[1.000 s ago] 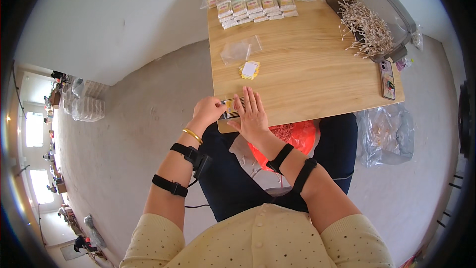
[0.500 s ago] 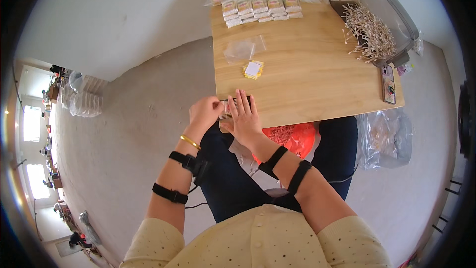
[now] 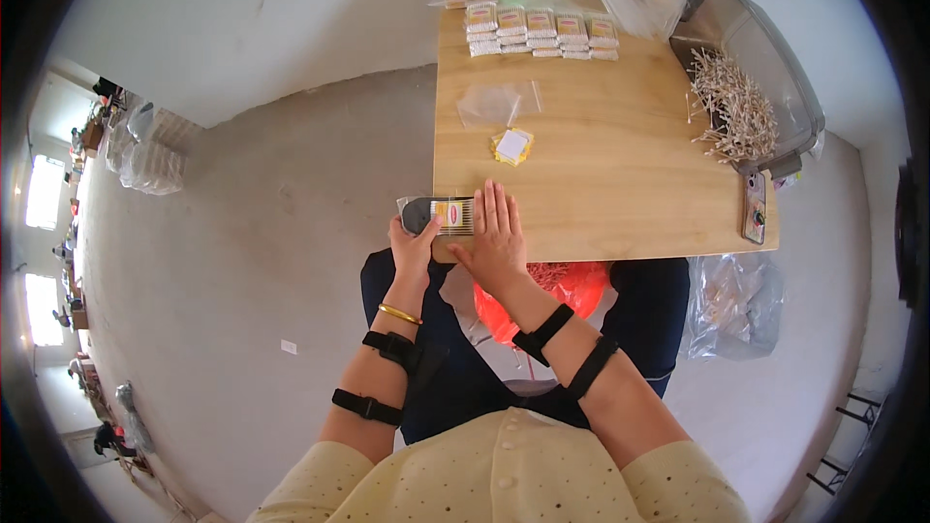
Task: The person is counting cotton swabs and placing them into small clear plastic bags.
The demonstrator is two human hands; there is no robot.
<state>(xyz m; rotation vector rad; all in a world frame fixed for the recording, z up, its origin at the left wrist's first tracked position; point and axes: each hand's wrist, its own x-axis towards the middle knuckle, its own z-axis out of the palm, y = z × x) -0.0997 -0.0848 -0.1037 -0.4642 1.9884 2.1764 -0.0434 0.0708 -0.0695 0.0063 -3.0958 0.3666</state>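
Observation:
At the table's near left corner lies a clear bag of cotton swabs [image 3: 465, 217] with a yellow and white label card. A dark grey, round-ended piece [image 3: 416, 216] shows at its left end, past the table edge; I cannot make out what it is. My left hand [image 3: 411, 254] grips this end, thumb on top and fingers underneath. My right hand [image 3: 500, 237] lies flat with fingers stretched, its edge against the bag's right end. Farther up the table are a small stack of yellow and white cards [image 3: 512, 145] and empty clear bags [image 3: 491, 105].
Filled swab packs [image 3: 541, 25] stand stacked in rows at the back. A grey translucent bin [image 3: 772, 50] on its side spills loose swabs [image 3: 733, 108] at the right. A phone [image 3: 755, 207] lies at the right edge. Below the table are a red bag [image 3: 573, 296] and a clear plastic bag [image 3: 738, 305].
My left hand has gone from a pinch over the bag's left end to a grip lower on it, uncovering the label and the dark piece. My right hand stays flat. The view has shifted slightly.

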